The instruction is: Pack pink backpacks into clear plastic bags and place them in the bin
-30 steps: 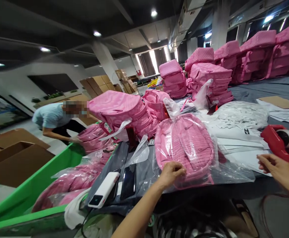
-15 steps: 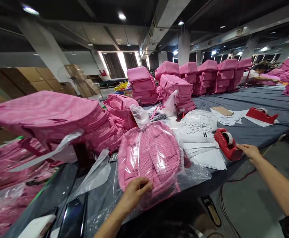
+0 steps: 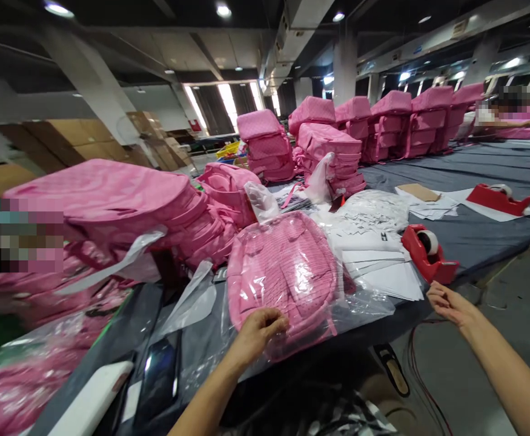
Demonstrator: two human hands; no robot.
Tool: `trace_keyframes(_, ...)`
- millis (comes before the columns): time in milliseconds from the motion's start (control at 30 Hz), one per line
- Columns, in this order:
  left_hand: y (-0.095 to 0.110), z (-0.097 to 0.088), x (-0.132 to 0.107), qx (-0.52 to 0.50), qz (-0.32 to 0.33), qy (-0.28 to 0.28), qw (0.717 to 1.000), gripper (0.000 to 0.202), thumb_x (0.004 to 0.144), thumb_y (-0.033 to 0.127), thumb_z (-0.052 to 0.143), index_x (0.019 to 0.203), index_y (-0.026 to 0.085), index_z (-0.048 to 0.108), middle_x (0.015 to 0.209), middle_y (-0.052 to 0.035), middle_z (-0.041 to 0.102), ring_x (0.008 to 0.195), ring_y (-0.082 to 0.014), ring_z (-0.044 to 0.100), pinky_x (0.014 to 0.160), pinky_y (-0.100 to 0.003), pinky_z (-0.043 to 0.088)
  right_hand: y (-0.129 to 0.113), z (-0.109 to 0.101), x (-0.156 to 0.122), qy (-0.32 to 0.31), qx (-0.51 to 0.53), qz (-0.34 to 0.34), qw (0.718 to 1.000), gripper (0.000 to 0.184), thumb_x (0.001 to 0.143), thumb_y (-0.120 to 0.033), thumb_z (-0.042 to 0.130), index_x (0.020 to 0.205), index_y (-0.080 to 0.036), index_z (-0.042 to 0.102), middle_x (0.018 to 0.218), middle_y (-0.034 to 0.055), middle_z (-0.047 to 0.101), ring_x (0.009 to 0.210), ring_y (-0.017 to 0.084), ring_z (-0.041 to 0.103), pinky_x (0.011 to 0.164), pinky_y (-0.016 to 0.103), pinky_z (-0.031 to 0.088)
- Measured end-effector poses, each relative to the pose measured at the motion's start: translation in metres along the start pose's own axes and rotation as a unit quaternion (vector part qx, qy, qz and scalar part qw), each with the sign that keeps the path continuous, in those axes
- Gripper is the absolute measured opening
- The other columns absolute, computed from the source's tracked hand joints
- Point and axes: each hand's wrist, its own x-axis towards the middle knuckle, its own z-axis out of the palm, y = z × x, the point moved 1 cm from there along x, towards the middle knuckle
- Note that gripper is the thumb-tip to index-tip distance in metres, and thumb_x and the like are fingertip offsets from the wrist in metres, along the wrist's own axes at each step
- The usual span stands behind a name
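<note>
The right hand [image 3: 449, 304] has drawn back from the nearer red tape dispenser [image 3: 428, 254] and now hangs at 4 o'clock, just past the edge of the tabletop [image 3: 487, 242], its fingers loosely curled and touching nothing. The left hand [image 3: 262, 333], at 7 o'clock, has its fingers bunched, pinching a fold at the lower edge of the clear plastic bag [image 3: 364, 312]. That bag holds one pink backpack [image 3: 283, 278], which lies flat at 12 o'clock, just beyond the left hand. The rest counts out as two red dispensers, the second [image 3: 498, 200] farther off at 2 o'clock, plus one phone [image 3: 158, 381] and one white power bank [image 3: 89, 399] at 7 o'clock. Pink backpack stacks [image 3: 265, 145] stand at 12 to 1 o'clock, roughly seven, though the exact number is hard to tell. A co-worker's arm [image 3: 505, 123] shows at 2 o'clock.
</note>
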Motion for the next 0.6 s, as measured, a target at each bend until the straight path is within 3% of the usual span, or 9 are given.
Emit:
trace_keyframes(100,0.001,0.001,0.000,0.002,0.018,0.004,1.000,0.037,0.071,0.052,0.070,0.058,0.018,0.062,0.056,0.0000,0.057,0.056,-0.0133,0.047,0.056,-0.025,0.035,0.017,0.043,-0.022,-0.099,0.001,0.054,0.994,0.033,0.087,-0.024,0.066,0.067,-0.023,0.041,0.054,-0.0099,0.029,0.040,0.005,0.019,0.034,0.013,0.020)
trace_keyframes(167,0.000,0.001,0.001,0.012,0.021,0.011,1.000,0.033,0.071,0.049,0.067,0.061,0.018,0.066,0.058,-0.0009,0.061,0.057,-0.0142,0.050,0.056,-0.025,0.038,0.012,0.075,-0.039,-0.217,-0.046,0.020,0.975,0.043,0.086,-0.046,0.074,0.068,-0.023,0.043,0.054,-0.0102,0.027,0.042,0.006,0.018,0.035,0.016,0.023)
trace_keyframes(200,-0.001,0.000,0.002,0.024,0.019,0.014,0.999,0.032,0.072,0.048,0.066,0.062,0.018,0.067,0.058,-0.0011,0.062,0.058,-0.0144,0.051,0.056,-0.025,0.038,0.007,0.091,-0.047,-0.291,-0.099,-0.015,0.951,0.047,0.084,-0.055,0.075,0.067,-0.023,0.044,0.053,-0.0095,0.028,0.044,0.007,0.020,0.037,0.017,0.024)
trace_keyframes(267,-0.002,-0.001,0.002,0.050,0.012,0.021,0.998,0.029,0.074,0.045,0.063,0.064,0.017,0.068,0.060,-0.0010,0.063,0.061,-0.0145,0.052,0.057,-0.024,0.039,-0.001,0.128,-0.060,-0.440,-0.258,-0.099,0.854,0.048,0.085,-0.059,0.073,0.068,-0.021,0.050,0.056,-0.0058,0.038,0.050,0.009,0.030,0.045,0.021,0.029)
trace_keyframes(367,-0.002,-0.002,0.001,0.081,0.004,0.020,0.997,0.027,0.078,0.040,0.061,0.068,0.016,0.070,0.065,-0.0008,0.065,0.066,-0.0145,0.055,0.059,-0.023,0.039,0.004,0.185,-0.072,-0.581,-0.468,-0.216,0.630,0.039,0.097,-0.051,0.059,0.074,-0.020,0.055,0.067,-0.0015,0.051,0.061,0.012,0.042,0.057,0.026,0.031)
trace_keyframes(433,-0.001,-0.002,0.001,0.090,0.010,0.017,0.996,0.026,0.080,0.039,0.061,0.070,0.016,0.070,0.066,-0.0004,0.065,0.066,-0.0142,0.054,0.061,-0.023,0.039,0.016,0.218,-0.071,-0.588,-0.549,-0.290,0.518,0.031,0.098,-0.040,0.055,0.074,-0.021,0.054,0.066,-0.0016,0.054,0.061,0.013,0.045,0.058,0.028,0.027)
trace_keyframes(500,0.000,-0.002,0.001,0.100,0.018,0.018,0.995,0.027,0.081,0.039,0.061,0.070,0.016,0.069,0.066,0.0002,0.063,0.066,-0.0138,0.053,0.061,-0.024,0.037,0.028,0.240,-0.063,-0.557,-0.610,-0.327,0.458,0.022,0.092,-0.032,0.061,0.074,-0.022,0.053,0.067,-0.0012,0.058,0.061,0.014,0.049,0.059,0.029,0.024)
trace_keyframes(533,-0.001,-0.002,0.001,0.107,0.021,0.022,0.994,0.028,0.082,0.040,0.060,0.069,0.017,0.068,0.065,0.0007,0.062,0.066,-0.0136,0.052,0.060,-0.024,0.036,0.032,0.246,-0.056,-0.533,-0.639,-0.324,0.450,0.020,0.087,-0.031,0.067,0.076,-0.022,0.054,0.067,-0.0012,0.061,0.061,0.015,0.052,0.058,0.029,0.024)
trace_keyframes(600,-0.002,-0.002,0.001,0.125,0.029,0.032,0.991,0.030,0.083,0.041,0.059,0.066,0.017,0.066,0.062,0.0016,0.058,0.065,-0.0133,0.049,0.059,-0.024,0.034,0.034,0.249,-0.042,-0.485,-0.671,-0.287,0.482,0.026,0.078,-0.034,0.078,0.084,-0.024,0.055,0.067,-0.0025,0.063,0.061,0.018,0.055,0.057,0.027,0.027)
